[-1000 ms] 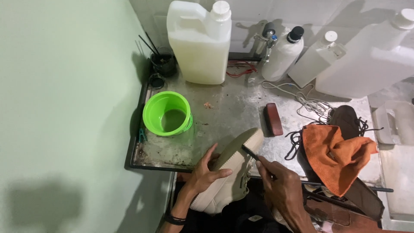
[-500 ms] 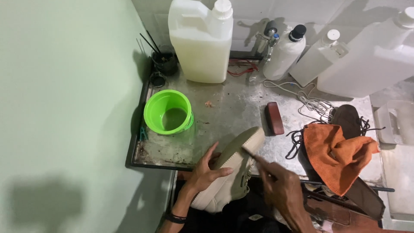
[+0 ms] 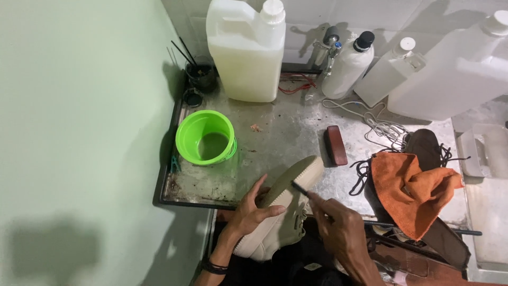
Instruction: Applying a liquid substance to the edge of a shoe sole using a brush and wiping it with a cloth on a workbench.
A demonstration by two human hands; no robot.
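Shoe (image 3: pixel 280 212), beige, lies sole-up over the desk (image 3: pixel 286 132) edge, long axis slanting up-right, left hand (image 3: pixel 251 212) fingers wrapped around its side, right hand (image 3: pixel 338 228) fingers pinching a thin brush (image 3: pixel 300 189) against the sole near the toe.

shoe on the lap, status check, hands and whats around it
Left hand grips the beige shoe, sole up. Right hand holds a thin dark brush to the sole. Green bucket just beyond on the metal tray.
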